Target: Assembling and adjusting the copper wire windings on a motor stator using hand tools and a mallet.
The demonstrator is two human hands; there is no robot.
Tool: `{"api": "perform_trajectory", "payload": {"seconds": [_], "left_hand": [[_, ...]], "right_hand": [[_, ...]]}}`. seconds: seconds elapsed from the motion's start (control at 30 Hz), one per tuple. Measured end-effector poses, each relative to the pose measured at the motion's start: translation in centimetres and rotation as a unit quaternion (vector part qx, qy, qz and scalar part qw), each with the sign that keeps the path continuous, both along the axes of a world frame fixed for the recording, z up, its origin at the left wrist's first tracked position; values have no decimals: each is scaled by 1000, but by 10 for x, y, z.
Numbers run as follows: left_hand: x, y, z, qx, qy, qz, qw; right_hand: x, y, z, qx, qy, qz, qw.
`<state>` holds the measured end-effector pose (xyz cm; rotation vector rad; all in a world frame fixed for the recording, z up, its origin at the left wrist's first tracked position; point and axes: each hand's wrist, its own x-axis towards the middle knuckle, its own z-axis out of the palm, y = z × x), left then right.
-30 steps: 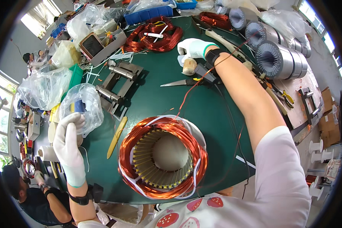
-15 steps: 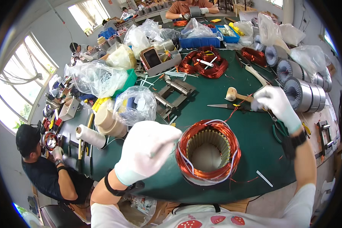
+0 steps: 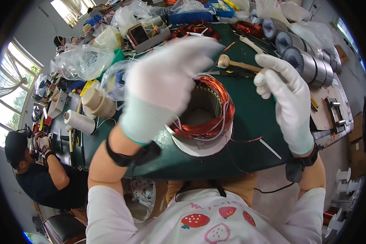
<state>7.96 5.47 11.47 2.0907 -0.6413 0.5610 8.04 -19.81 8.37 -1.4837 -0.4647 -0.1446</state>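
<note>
A stator (image 3: pixel 228 106) with orange-red copper windings stands upright on the green table, its bore facing up. White lacing cord (image 3: pixel 221 129) loops around its windings, and a thin wire trails from its right side. My left hand (image 3: pixel 164 77), in a white glove, hangs over the stator's left side and hides part of it; motion smears its fingers. To the right of the stator, my gloved right hand (image 3: pixel 286 93) is raised with the fingers curled in and the forefinger bent above them. What they hold, if anything, is too small to make out.
A wooden-handled mallet (image 3: pixel 242 65) lies beyond the stator. Metal stator cores (image 3: pixel 313 67) stand at the right; a white thread spool (image 3: pixel 80 122) lies at the left. Plastic bags and copper coils (image 3: pixel 250 28) crowd the far side. A person (image 3: pixel 40 166) works at the left.
The view has shifted, bringing the stator up and left in the picture. My left hand has moved up and over the stator's left side. My right hand has moved lower and toward me.
</note>
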Motion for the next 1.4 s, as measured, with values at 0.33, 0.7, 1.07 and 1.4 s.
{"api": "perform_trajectory", "payload": {"seconds": [0.33,0.7,1.07,1.4], "left_hand": [[11,66,-79,-136,156,31,978],[-95,57,-151,-68,84,134,985],[-48,65,-104,-208,60,89,972],[-36,31,-128,-331,42,108,937]], "right_hand": [[61,29,-35,-357,-371,-21,857],[93,72,-29,-356,-129,48,924],[82,78,-26,-352,-133,17,926],[67,86,-35,-370,-396,-68,838]]}}
